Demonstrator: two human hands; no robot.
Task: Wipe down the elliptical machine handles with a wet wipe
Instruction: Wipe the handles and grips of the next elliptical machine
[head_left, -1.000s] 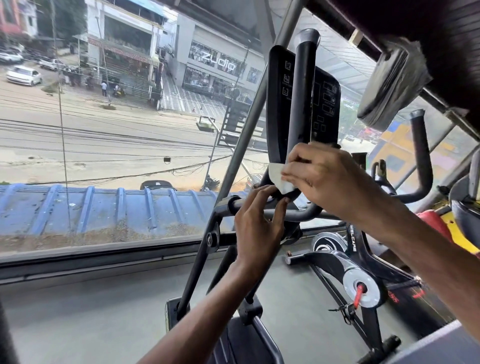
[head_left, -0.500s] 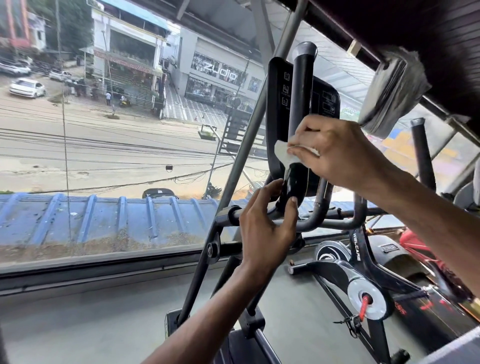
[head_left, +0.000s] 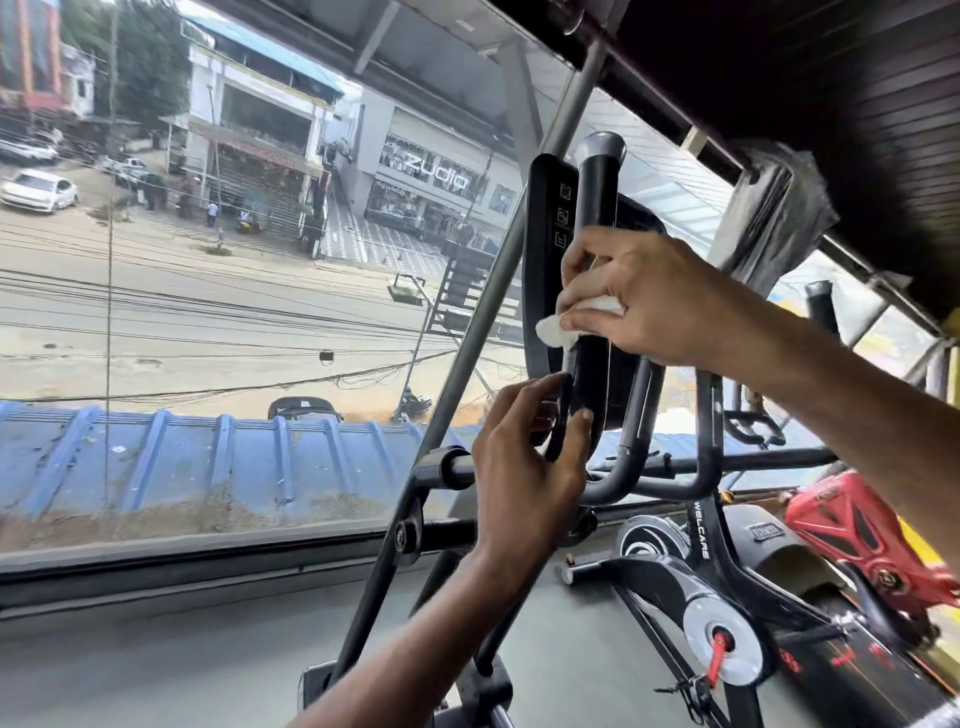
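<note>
A black upright handle (head_left: 597, 192) of the elliptical rises in front of its dark console (head_left: 545, 249). My right hand (head_left: 644, 296) wraps the handle at mid height and presses a crumpled white wet wipe (head_left: 558, 327) against it. Just below, my left hand (head_left: 524, 462) pinches the lower stretch of the same handle between thumb and fingers. The machine's far handle (head_left: 821, 306) stands to the right, partly hidden by my right forearm.
A large window (head_left: 208, 312) runs along the left, looking onto a street and a blue roof. A black spin bike (head_left: 706, 571) and a red machine (head_left: 852, 525) stand close on the right. A grey bundle (head_left: 774, 218) hangs overhead at the upper right.
My right hand has slid up the handle with the wipe. My left hand has kept its hold lower down and the view has shifted slightly.
</note>
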